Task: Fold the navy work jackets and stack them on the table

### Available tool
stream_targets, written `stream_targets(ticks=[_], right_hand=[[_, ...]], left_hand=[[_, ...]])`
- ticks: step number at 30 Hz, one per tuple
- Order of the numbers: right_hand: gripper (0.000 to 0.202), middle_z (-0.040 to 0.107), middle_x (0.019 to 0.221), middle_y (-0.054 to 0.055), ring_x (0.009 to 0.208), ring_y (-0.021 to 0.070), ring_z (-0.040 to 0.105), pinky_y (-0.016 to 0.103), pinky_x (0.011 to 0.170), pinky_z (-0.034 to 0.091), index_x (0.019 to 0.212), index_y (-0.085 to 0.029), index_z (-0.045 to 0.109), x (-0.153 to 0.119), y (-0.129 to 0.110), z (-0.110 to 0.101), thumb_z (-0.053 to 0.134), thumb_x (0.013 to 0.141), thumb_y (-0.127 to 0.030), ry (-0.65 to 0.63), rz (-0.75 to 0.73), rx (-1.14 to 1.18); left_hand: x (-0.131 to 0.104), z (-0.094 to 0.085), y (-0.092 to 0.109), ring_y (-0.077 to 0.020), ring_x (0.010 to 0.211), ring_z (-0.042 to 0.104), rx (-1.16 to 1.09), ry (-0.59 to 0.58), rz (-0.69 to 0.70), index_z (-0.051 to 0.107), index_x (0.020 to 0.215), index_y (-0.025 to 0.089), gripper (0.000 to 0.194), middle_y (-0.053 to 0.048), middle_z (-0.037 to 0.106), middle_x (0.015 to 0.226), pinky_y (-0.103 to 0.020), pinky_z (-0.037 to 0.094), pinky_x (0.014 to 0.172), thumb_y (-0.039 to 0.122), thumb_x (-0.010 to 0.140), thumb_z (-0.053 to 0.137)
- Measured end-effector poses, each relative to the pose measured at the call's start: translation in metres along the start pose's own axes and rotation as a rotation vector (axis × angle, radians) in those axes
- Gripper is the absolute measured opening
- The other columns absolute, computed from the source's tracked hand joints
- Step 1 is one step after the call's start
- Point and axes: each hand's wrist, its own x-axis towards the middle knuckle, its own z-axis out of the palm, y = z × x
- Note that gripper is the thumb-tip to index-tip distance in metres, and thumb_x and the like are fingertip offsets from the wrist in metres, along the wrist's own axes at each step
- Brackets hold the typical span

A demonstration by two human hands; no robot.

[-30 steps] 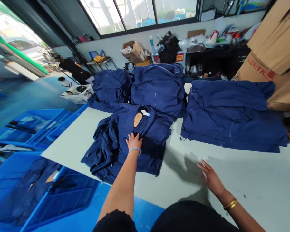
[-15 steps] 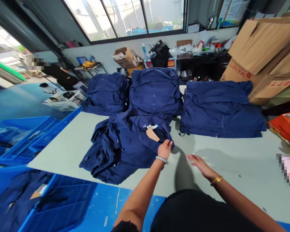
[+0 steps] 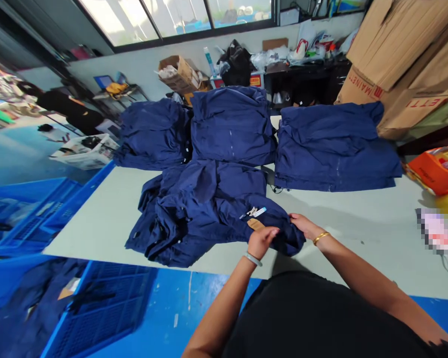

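Note:
A navy jacket [image 3: 224, 214] lies spread and rumpled on the pale table, its opening turned toward me at the right end. A tan paper tag [image 3: 255, 224] and a small white and blue label [image 3: 259, 212] lie on it there. My left hand [image 3: 263, 242] is closed on the near edge of this opening, just below the tan tag. With its fingers partly hidden by the cloth, my right hand [image 3: 305, 226] grips the jacket's right edge. Cloth is stretched between the two hands.
Behind the jacket stand navy garment stacks at left [image 3: 153, 132], middle [image 3: 233, 129] and right [image 3: 338, 149]. Blue crates [image 3: 100, 308] adjoin the table [image 3: 93, 223] at left, one holding navy garments. Cardboard boxes [image 3: 399, 74] and an orange bag [image 3: 429, 174] are at right. A person [image 3: 70, 112] is far left.
My right hand, free and open before, has taken hold of the jacket's right edge. The tagged end has shifted right and toward me, spreading wider. The view has tilted down slightly.

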Motion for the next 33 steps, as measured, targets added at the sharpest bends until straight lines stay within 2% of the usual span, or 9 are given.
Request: stream_targets(ticks=[4,7,9,15,18,21,26,29,33], right_hand=[[0.017,0.078,0.079,0.005,0.072,0.0243,0.071,0.038,0.075,0.06,0.086,-0.023,0.074,-0.027,0.009,-0.056,0.07,0.07,-0.027,0.102,-0.053,-0.118],[0.007,0.077,0.075,0.006,0.07,0.0267,0.07,0.041,0.075,0.06,0.075,-0.026,0.074,-0.05,-0.006,-0.117,0.07,0.073,-0.03,0.18,-0.099,-0.423],[0.011,0.077,0.077,0.007,0.073,0.0273,0.071,0.043,0.081,0.06,0.069,-0.026,0.072,-0.062,-0.028,-0.158,0.066,0.078,-0.029,0.292,-0.157,-0.741],[0.035,0.067,0.136,0.019,0.133,0.0352,0.055,0.056,0.115,0.039,0.124,-0.017,0.07,-0.08,-0.081,-0.225,0.049,0.097,-0.025,0.838,-0.235,-0.976],[0.041,0.051,0.155,0.018,0.147,0.0323,0.04,0.049,0.121,0.033,0.136,-0.015,0.063,-0.09,-0.064,-0.213,0.052,0.1,-0.029,0.959,-0.294,-1.014],[0.036,0.068,0.13,0.018,0.129,0.0301,0.059,0.042,0.109,0.046,0.109,-0.017,0.073,-0.106,-0.016,-0.179,0.045,0.104,-0.04,0.784,-0.066,-0.937],[0.068,0.073,0.076,0.013,0.068,0.0235,0.073,0.036,0.067,0.058,0.086,-0.016,0.07,-0.118,0.073,-0.123,0.031,0.102,-0.07,0.392,0.357,-0.422],[0.05,0.074,0.084,0.009,0.063,0.0191,0.069,0.032,0.06,0.057,0.107,-0.018,0.064,-0.105,0.098,-0.113,0.052,0.096,-0.065,0.472,0.274,-0.032],[0.032,0.071,0.079,0.005,0.064,0.0181,0.065,0.027,0.059,0.053,0.115,-0.018,0.062,-0.096,0.104,-0.138,0.056,0.089,-0.035,0.703,0.141,-0.053]], left_hand=[[0.006,-0.076,-0.024,-0.0254,0.139,0.057,0.426,0.195,-0.07,0.073,0.13,0.021,0.049,-0.011,0.069,0.142,-0.043,0.041,0.12,0.009,0.09,0.047],[0.013,-0.11,-0.035,-0.0303,0.156,0.036,0.714,0.061,-0.043,0.067,0.139,0.024,0.065,-0.01,0.056,0.157,-0.055,0.018,0.131,0.004,0.079,0.054],[0.016,-0.108,-0.034,-0.036,0.156,0.034,0.829,-0.127,0.007,0.07,0.135,0.025,0.06,-0.013,0.056,0.156,-0.063,0.007,0.13,0.012,0.077,0.064],[0.037,-0.002,0.003,-0.0338,0.124,0.065,0.778,-0.601,-0.049,0.072,0.116,0.018,0.031,-0.019,0.075,0.118,-0.052,0.042,0.113,0.034,0.093,0.06],[0.05,0.059,0.027,-0.0327,0.106,0.073,0.738,-0.649,-0.081,0.069,0.118,0.015,0.038,-0.019,0.077,0.106,-0.046,0.054,0.094,0.039,0.102,0.044],[0.057,0.102,0.046,-0.0296,0.105,0.074,0.673,-0.661,-0.097,0.066,0.121,0.015,0.044,-0.018,0.077,0.11,-0.04,0.055,0.09,0.041,0.106,0.034],[0.058,0.149,0.077,-0.0245,0.114,0.072,0.523,-0.727,-0.062,0.063,0.13,0.014,0.046,-0.016,0.075,0.124,-0.033,0.053,0.095,0.041,0.108,0.033],[0.064,0.167,0.096,-0.023,0.116,0.071,0.408,-0.847,0.043,0.065,0.134,0.018,0.045,-0.011,0.075,0.129,-0.029,0.053,0.098,0.046,0.102,0.051],[0.095,0.159,0.108,-0.019,0.121,0.069,0.263,-0.781,0.132,0.069,0.135,0.026,0.039,-0.004,0.075,0.132,-0.028,0.051,0.105,0.039,0.103,0.051]])
